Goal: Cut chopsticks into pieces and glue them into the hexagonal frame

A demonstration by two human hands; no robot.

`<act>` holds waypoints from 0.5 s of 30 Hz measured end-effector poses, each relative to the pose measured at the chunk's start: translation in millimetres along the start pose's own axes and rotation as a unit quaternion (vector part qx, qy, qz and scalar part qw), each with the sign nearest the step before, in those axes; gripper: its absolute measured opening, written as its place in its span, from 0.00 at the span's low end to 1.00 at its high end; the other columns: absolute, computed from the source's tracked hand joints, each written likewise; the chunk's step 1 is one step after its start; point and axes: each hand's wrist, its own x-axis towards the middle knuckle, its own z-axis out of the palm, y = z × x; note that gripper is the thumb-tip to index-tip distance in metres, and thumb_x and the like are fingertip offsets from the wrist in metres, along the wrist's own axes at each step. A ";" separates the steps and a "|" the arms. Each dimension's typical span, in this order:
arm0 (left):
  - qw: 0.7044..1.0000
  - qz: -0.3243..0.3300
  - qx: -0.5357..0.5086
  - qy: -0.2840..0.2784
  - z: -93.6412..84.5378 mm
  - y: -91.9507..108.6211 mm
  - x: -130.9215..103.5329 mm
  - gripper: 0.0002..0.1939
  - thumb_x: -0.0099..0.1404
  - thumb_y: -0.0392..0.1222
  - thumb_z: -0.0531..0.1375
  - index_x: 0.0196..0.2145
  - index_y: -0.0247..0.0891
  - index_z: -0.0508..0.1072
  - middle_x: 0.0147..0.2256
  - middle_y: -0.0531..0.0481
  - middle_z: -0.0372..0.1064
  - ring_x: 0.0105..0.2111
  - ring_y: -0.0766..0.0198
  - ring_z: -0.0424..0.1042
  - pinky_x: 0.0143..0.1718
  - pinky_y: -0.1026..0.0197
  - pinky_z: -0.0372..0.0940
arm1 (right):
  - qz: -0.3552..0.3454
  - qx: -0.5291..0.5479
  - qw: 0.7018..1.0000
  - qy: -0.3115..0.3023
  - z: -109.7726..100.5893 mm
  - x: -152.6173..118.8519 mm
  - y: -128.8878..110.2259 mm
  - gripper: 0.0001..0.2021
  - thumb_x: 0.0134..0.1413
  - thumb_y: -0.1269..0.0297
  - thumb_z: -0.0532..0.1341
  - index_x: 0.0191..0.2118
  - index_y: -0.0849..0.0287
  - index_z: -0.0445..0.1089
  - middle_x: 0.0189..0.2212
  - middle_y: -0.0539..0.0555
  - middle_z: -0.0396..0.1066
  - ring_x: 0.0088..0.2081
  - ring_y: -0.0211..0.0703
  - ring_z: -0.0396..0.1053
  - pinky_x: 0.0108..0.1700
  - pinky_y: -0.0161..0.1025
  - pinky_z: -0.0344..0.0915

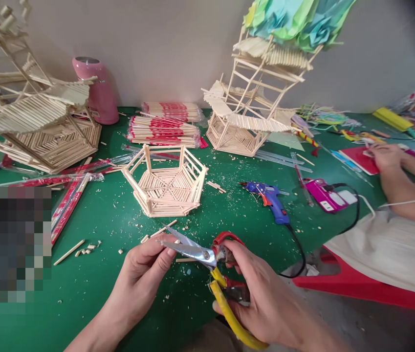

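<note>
My right hand (254, 288) is wrapped round the handles of a pair of scissors (202, 254), which have red and yellow grips and spread blades. My left hand (144, 269) pinches a short wooden stick (176, 242) between thumb and fingertips, right at the blades; most of the stick is hidden. Beyond the hands stands a small hexagonal stick frame (168, 183) with a patterned floor and low railings. Cut stick pieces (86, 250) and crumbs lie on the green table (93, 303).
A blue glue gun (268, 195) lies right of the frame, its cord near a purple power strip (326, 195). Behind are packs of sticks (165, 132), a pink bottle (99, 93) and two stick towers (244, 112). Another person's hands (386, 156) are at the right.
</note>
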 end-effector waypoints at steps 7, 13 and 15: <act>1.000 0.013 0.009 -0.004 0.1 -2.1 0.5 0.08 0.61 0.41 0.60 0.32 0.48 0.80 0.32 0.53 0.77 0.30 0.63 0.71 0.32 0.65 0.66 | 0.001 0.001 1.000 0.003 -0.3 1.8 -3.4 0.19 0.42 0.64 0.64 0.42 0.56 0.60 0.36 0.57 0.72 0.33 0.47 0.71 0.33 0.39 0.70; 0.998 0.042 0.048 -0.009 -0.2 0.4 -0.6 0.10 0.62 0.38 0.58 0.33 0.48 0.80 0.30 0.54 0.77 0.28 0.65 0.71 0.31 0.66 0.65 | 0.005 0.001 1.000 -0.021 3.0 3.3 -6.4 0.19 0.46 0.63 0.61 0.44 0.58 0.57 0.32 0.54 0.71 0.31 0.44 0.70 0.32 0.38 0.69; 0.997 0.054 0.063 -0.008 0.3 2.3 -0.7 0.11 0.62 0.37 0.58 0.34 0.48 0.80 0.30 0.54 0.77 0.28 0.65 0.71 0.31 0.67 0.65 | 0.014 0.011 0.999 -0.042 3.7 2.9 -7.5 0.15 0.49 0.63 0.59 0.42 0.57 0.57 0.29 0.52 0.69 0.29 0.42 0.69 0.30 0.37 0.68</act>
